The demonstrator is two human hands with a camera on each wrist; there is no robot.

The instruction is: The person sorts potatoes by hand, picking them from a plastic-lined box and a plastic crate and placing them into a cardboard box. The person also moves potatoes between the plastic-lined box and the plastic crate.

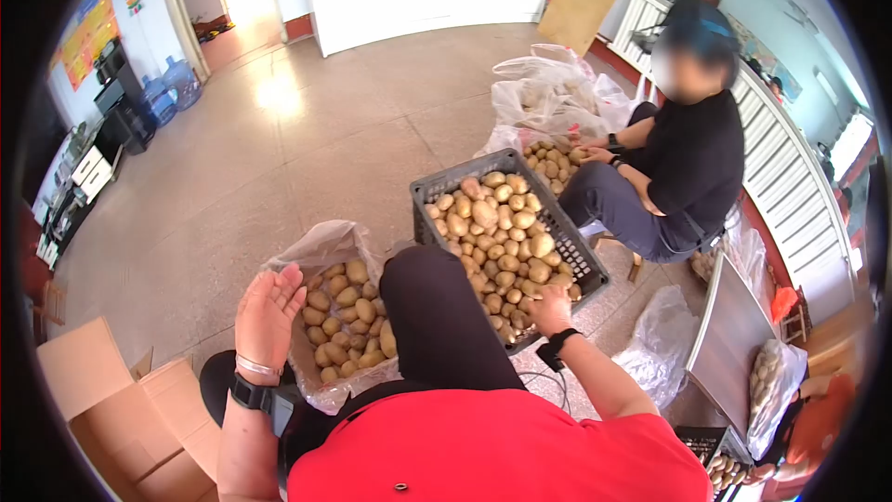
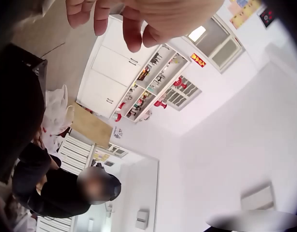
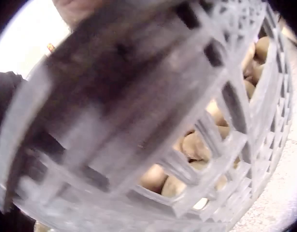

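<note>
The left hand (image 1: 268,316) is raised above the near-left edge of a plastic bag (image 1: 321,240), its palm turned upward and its fingers loosely bent; nothing is held in it. The right arm is extended forward, and the right hand (image 1: 552,309) is lowered palm-down into the near right corner of a dark crate (image 1: 584,265). Its fingertips are set among the potatoes; whether one is gripped cannot be told, as most of the hand is hidden by the crate wall in the right wrist view.

The crate potatoes (image 1: 502,234) are yellow-brown, rounded to oval and of mixed sizes, with a few reddish ones noted at the far end. They are piled across the crate, mostly ahead and to the left of the right hand. The bagged potatoes (image 1: 346,311), similar in colour, are held in the bag just right of the left hand, without being touched by it. The two containers are separated by a dark-trousered knee (image 1: 429,311).
</note>
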